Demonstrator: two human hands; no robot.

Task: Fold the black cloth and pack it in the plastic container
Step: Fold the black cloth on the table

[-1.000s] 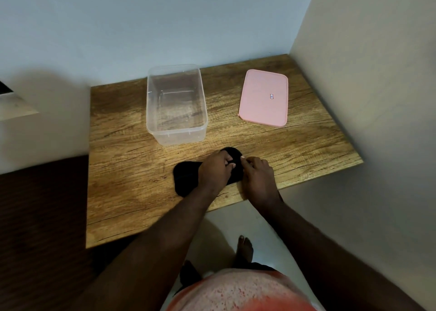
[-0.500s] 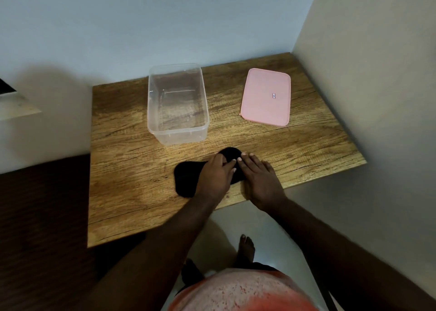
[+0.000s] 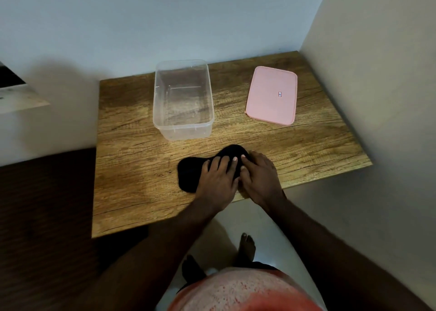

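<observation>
Both hands lie flat, fingers spread: left hand (image 3: pixel 218 181) atop the black cloth (image 3: pixel 188 174) on the desk (image 3: pixel 132 169), right hand (image 3: pixel 260 176) at its right edge, neither grip closed

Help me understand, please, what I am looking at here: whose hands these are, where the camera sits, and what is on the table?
There is no machine here. A person wears a camera on the head, so you look down along both arms. On the wooden table lies a black cloth, partly folded. The left hand lies flat on it, and the right hand is at its right end; neither lifts it. Behind stands a clear plastic container, empty and open. To its right lies a pink lid, flat and apart from it. Below you see the person's feet on the floor.
</observation>
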